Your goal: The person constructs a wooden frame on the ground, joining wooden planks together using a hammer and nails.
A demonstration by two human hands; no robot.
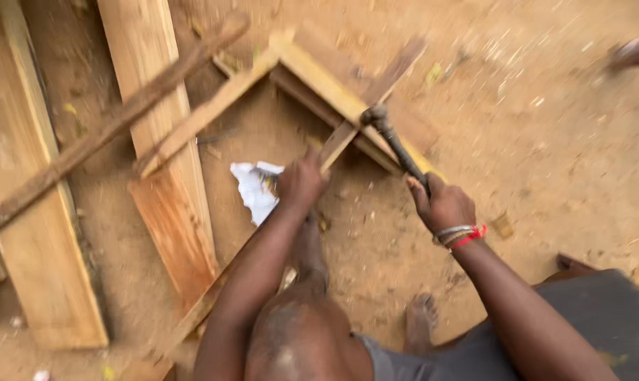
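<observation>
Pinning a wooden strip [337,144] with the clenched left hand [300,182] — steadying it — right hand [441,204] grips a hammer [390,137] over the joint.

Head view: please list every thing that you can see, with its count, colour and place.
hammer: one, dark, in the right hand, head on the frame joint
wooden frame: one, pale yellow, on the ground, centre
planks: two, light brown, left side
dark stick: one, brown, across the planks
crumpled paper: one, white, beside the left hand
sandy ground: brown
left hand: on a frame slat
right hand: grips the hammer, red and silver bracelets
</observation>
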